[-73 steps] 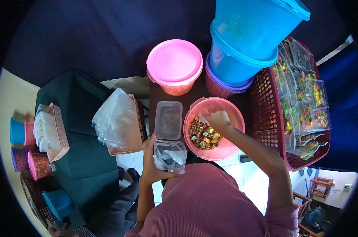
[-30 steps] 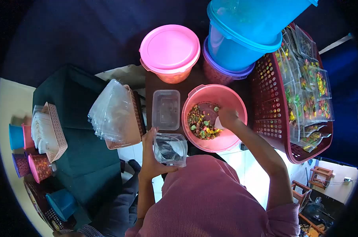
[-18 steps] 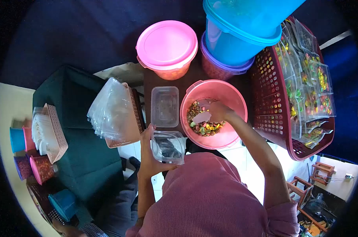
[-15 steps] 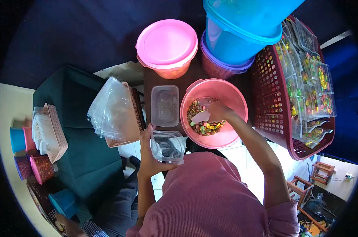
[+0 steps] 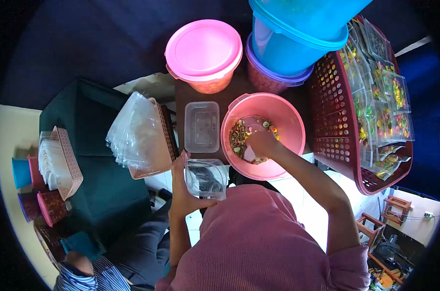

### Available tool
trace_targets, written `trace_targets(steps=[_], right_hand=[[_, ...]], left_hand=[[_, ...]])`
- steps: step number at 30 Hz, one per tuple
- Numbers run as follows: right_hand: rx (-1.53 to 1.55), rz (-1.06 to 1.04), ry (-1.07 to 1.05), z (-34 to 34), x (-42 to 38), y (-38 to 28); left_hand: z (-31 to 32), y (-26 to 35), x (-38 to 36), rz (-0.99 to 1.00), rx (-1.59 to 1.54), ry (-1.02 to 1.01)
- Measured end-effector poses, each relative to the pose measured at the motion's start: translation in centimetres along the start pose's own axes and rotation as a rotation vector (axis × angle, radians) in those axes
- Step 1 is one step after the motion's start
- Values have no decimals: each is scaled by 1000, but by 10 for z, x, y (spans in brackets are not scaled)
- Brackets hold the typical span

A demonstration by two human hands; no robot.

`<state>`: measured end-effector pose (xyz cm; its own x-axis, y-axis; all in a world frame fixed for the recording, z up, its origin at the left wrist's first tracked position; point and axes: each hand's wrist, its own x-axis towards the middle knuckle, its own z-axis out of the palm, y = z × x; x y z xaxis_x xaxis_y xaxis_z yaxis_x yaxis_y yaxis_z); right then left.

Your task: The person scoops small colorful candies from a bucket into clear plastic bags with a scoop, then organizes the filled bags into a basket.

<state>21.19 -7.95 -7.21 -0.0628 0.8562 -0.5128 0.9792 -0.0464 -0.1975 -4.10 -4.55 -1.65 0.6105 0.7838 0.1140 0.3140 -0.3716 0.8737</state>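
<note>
Both hands are at work over the near edge of a small dark table [image 5: 239,92]. Left hand [image 5: 183,194] grips a clear plastic bag [image 5: 206,178] by its side, thumb on the near face, and holds it with the mouth up, just off the table's near edge. Right hand [image 5: 262,144] is down inside the pink bowl [image 5: 290,123], fingers curled around a small white scoop [image 5: 249,154] that rests among the mixed coloured candies [image 5: 240,136] on the bowl's bottom. That bowl stands at the near right of the table, and an open clear rectangular container [image 5: 202,127] sits just beside it on the left. Along the far edge stand a tub with a pink lid [image 5: 203,51] and, to its right, a purple-lidded tub [image 5: 273,80] with blue tubs [image 5: 297,34] stacked on it. Right of the table a dark red perforated basket [image 5: 334,116] holds rows of filled candy packets [image 5: 382,104]. Left of the table, on a dark green cloth [image 5: 93,169], a small basket of empty clear bags [image 5: 137,133] leans close to the table's left edge, and another basket with white packets [image 5: 59,157] lies further left. Small coloured cups [image 5: 33,184] stand at the far left, and another person's striped sleeve [image 5: 91,279] shows at the bottom left.
</note>
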Motion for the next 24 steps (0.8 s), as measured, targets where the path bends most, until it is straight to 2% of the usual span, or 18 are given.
trace_targets(steps=[1,3,5,7,12,14,15,17,21,24], right_hand=[[0,-1,-2,-2,-4,-2],[-42,127,-227,-7,-12,-3],[-85,84,-214,-10,-21,4],[-137,197,-187,-7,-22,11],[-121,88,-110,-31,-30,10],[-176,-39,134,-27,-30,10],[-175,-39,134,-22,-29,10],[-116,-142,273,-10,-23,8],[-105,-81,266,3,-20,7],[-175,-41,170,14,-21,20]], left_hand=[[0,-1,0,-9,-1,1],[-2,2,-1,-23,11,0],[-3,2,-2,-35,23,-1],[-1,-1,-3,-31,31,11],[-1,0,-3,-27,36,-3],[-1,0,-3,-42,18,-1],[-1,1,-3,-44,21,-2],[-1,3,-2,-46,24,-4],[-1,8,0,-59,52,-18],[-1,4,-2,-70,65,-18]])
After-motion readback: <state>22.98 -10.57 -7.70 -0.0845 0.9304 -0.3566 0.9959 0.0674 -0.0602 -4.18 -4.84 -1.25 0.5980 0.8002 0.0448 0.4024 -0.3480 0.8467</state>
